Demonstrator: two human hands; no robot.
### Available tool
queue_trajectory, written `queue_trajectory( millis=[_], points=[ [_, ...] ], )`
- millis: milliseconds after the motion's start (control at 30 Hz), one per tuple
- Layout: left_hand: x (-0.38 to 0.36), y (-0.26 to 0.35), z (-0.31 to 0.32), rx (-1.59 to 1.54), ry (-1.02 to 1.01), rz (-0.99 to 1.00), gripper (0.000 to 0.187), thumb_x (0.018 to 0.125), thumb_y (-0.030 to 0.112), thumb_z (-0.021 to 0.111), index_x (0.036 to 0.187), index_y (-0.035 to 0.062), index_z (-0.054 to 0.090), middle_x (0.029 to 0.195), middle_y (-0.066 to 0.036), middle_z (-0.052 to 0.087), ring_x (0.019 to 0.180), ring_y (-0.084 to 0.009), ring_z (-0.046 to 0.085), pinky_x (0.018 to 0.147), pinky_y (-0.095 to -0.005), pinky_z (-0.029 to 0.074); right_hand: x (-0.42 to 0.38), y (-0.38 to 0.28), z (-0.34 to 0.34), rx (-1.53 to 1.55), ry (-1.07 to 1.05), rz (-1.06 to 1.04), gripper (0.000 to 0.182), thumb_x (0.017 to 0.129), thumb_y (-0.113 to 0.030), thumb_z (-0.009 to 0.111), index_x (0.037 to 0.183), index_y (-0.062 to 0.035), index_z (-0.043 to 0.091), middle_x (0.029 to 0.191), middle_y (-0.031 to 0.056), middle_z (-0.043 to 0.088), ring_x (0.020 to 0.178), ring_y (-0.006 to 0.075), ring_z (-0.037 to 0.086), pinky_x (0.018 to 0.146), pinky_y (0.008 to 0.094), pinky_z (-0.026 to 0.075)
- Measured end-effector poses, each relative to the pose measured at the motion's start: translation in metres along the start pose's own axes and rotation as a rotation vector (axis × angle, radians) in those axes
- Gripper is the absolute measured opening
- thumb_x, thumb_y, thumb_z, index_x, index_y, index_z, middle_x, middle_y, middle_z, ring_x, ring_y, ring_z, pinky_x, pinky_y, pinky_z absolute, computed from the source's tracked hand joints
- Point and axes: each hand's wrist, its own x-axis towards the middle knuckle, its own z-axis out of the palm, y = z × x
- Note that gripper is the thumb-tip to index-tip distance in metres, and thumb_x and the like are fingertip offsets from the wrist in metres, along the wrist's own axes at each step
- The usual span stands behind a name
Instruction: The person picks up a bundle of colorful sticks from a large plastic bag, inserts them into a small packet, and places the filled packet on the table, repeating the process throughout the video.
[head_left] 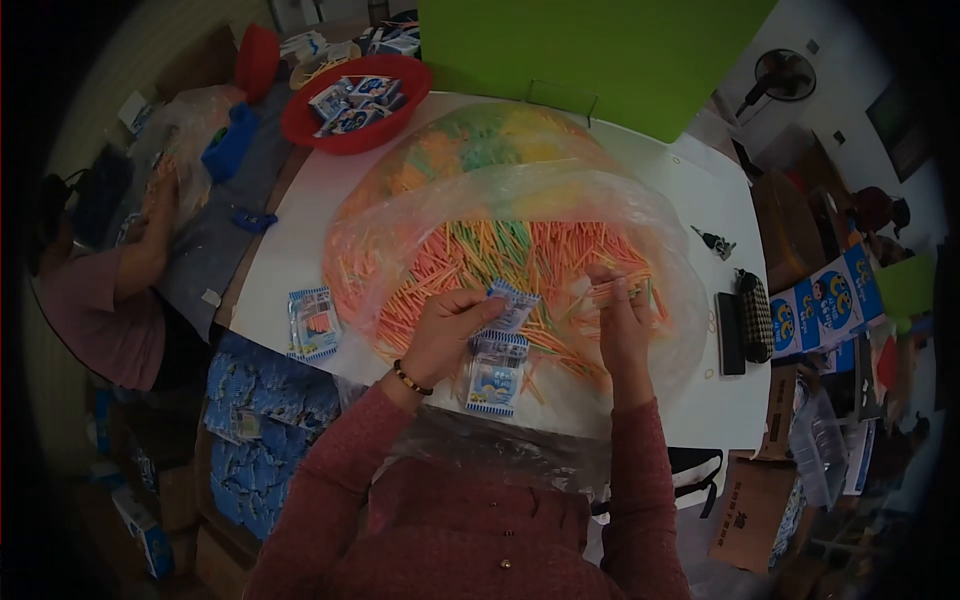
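Note:
My left hand pinches the edge of a small blue-and-white packet between thumb and fingers. Just below it, a stack of similar packets lies at the front of the table. My right hand is closed on a few thin coloured sticks, their lower ends partly hidden by the fingers. Both hands are over a large clear plastic bag, which lies open toward me. Inside it is a big heap of pink, orange, yellow and green sticks.
More filled packets lie at the table's left edge. A red basin of packets stands behind them. Keys, a phone and a checkered pouch are on the right. Another person works at the left; a green panel stands behind.

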Motion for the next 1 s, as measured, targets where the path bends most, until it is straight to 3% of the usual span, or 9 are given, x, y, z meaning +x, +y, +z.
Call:
queue_trajectory(
  millis=[133, 300, 400, 500, 633, 700, 833, 1000],
  points=[
    [-0.001, -0.006, 0.001, 0.132, -0.024, 0.086, 0.012, 0.089, 0.008, 0.069, 0.097, 0.001, 0.073, 0.086, -0.002, 0.071, 0.074, -0.0038, 0.063, 0.064, -0.0207, 0.049, -0.011, -0.032, 0.039, 0.189, -0.091, -0.042, 0.019, 0.104, -0.02, 0.041, 0.113, -0.0074, 0.051, 0.117, 0.0115, 0.063, 0.117, 0.0194, 0.055, 0.1, 0.0313, 0.04],
    [-0.003, -0.005, 0.006, 0.269, -0.021, 0.131, 0.013, 0.088, 0.005, 0.068, 0.098, -0.0003, 0.073, 0.085, -0.002, 0.072, 0.074, -0.0026, 0.063, 0.062, -0.0197, 0.048, -0.018, -0.053, 0.079, 0.119, -0.328, -0.203, 0.014, 0.104, -0.02, 0.04, 0.108, -0.0094, 0.049, 0.114, 0.0135, 0.065, 0.136, 0.0264, 0.038, 0.113, 0.0416, 0.024],
    [-0.006, -0.004, 0.006, 0.28, -0.05, 0.145, 0.016, 0.088, 0.005, 0.068, 0.102, -0.0004, 0.072, 0.088, -0.003, 0.072, 0.076, -0.003, 0.063, 0.065, -0.0196, 0.05, -0.016, -0.049, 0.084, 0.041, -0.429, -0.219, 0.015, 0.104, -0.02, 0.041, 0.109, -0.0096, 0.049, 0.113, 0.0142, 0.065, 0.137, 0.0248, 0.036, 0.115, 0.0442, 0.02],
    [-0.009, -0.002, 0.006, 0.248, -0.061, 0.166, 0.018, 0.088, 0.004, 0.067, 0.105, -0.0006, 0.072, 0.091, -0.004, 0.073, 0.079, -0.0038, 0.063, 0.068, -0.0198, 0.051, -0.016, -0.046, 0.083, -0.047, -0.466, -0.133, 0.014, 0.103, -0.02, 0.041, 0.108, -0.0105, 0.05, 0.114, 0.0144, 0.064, 0.134, 0.0273, 0.041, 0.113, 0.0454, 0.023],
    [-0.01, -0.002, 0.005, 0.187, -0.097, 0.103, 0.019, 0.09, 0.006, 0.065, 0.107, -0.0006, 0.071, 0.092, -0.003, 0.072, 0.08, -0.0043, 0.063, 0.071, -0.0205, 0.051, -0.015, -0.039, 0.075, -0.006, -0.435, -0.079, 0.015, 0.104, -0.02, 0.041, 0.111, -0.0097, 0.05, 0.114, 0.0138, 0.065, 0.134, 0.0252, 0.039, 0.114, 0.045, 0.022],
    [-0.011, -0.001, 0.005, 0.162, -0.127, 0.068, 0.018, 0.091, 0.006, 0.065, 0.107, -0.0007, 0.071, 0.091, -0.002, 0.072, 0.081, -0.0042, 0.063, 0.071, -0.0206, 0.051, -0.012, -0.032, 0.071, 0.248, -0.374, 0.016, 0.015, 0.103, -0.02, 0.042, 0.109, -0.0097, 0.051, 0.114, 0.0129, 0.065, 0.133, 0.025, 0.041, 0.113, 0.0442, 0.025],
    [-0.012, 0.004, 0.006, 0.276, -0.206, 0.08, 0.018, 0.092, 0.009, 0.064, 0.105, -0.0012, 0.071, 0.09, 0.0, 0.07, 0.081, -0.0036, 0.062, 0.072, -0.0205, 0.05, -0.012, -0.035, 0.068, 0.327, -0.41, 0.068, 0.015, 0.103, -0.02, 0.042, 0.108, -0.0098, 0.051, 0.115, 0.0122, 0.064, 0.132, 0.025, 0.042, 0.111, 0.0432, 0.029],
    [-0.011, -0.001, 0.009, 0.198, -0.192, 0.117, 0.019, 0.093, 0.011, 0.064, 0.106, -0.0012, 0.07, 0.091, 0.0, 0.07, 0.081, -0.0034, 0.061, 0.072, -0.0206, 0.05, -0.016, -0.047, 0.077, -0.121, -0.582, -0.004, 0.016, 0.104, -0.022, 0.041, 0.104, -0.0087, 0.05, 0.112, 0.0119, 0.064, 0.132, 0.0319, 0.042, 0.112, 0.0485, 0.027]
  ],
)
